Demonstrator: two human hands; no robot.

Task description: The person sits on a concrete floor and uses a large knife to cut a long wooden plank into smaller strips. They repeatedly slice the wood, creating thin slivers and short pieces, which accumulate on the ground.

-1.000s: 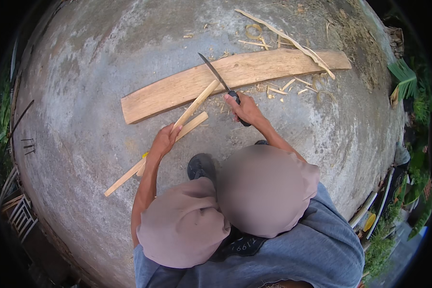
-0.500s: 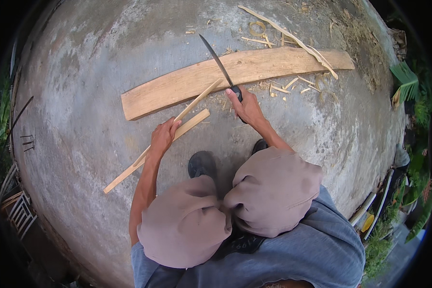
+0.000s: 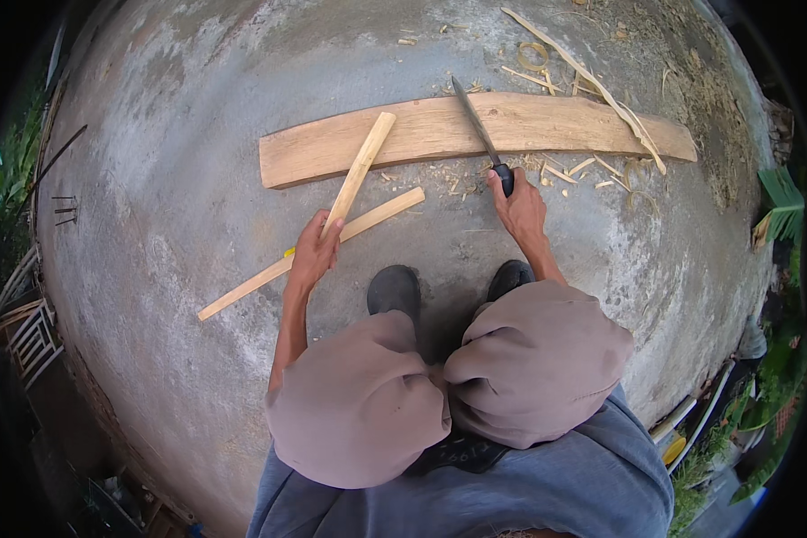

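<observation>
My left hand [image 3: 314,248] is closed around a pale wooden strip [image 3: 364,161], whose far end overlaps the front edge of a long wooden plank [image 3: 305,154] in view. Whether the strip rests on the plank, I cannot tell. A second wooden strip [image 3: 244,292] lies slanting on the concrete, partly hidden by that hand. A small yellow bit [image 3: 290,252] shows beside my left hand. In my right hand [image 3: 521,213] is the black handle of a knife [image 3: 478,124]. Its long dark blade points away from me, over the plank.
A long, crooked wood sliver [image 3: 592,81] crosses the plank's right end. Shavings and chips [image 3: 560,175] are scattered around the plank, with a coiled ring [image 3: 533,57] behind it. My shoes [image 3: 394,291] stand on the concrete floor [image 3: 179,197]. Plants [image 3: 785,206] border the right side.
The strip in my left hand has been turned, so its broad face now shows, and it points more steeply away. My right hand still holds the knife. The whole view has shifted slightly.
</observation>
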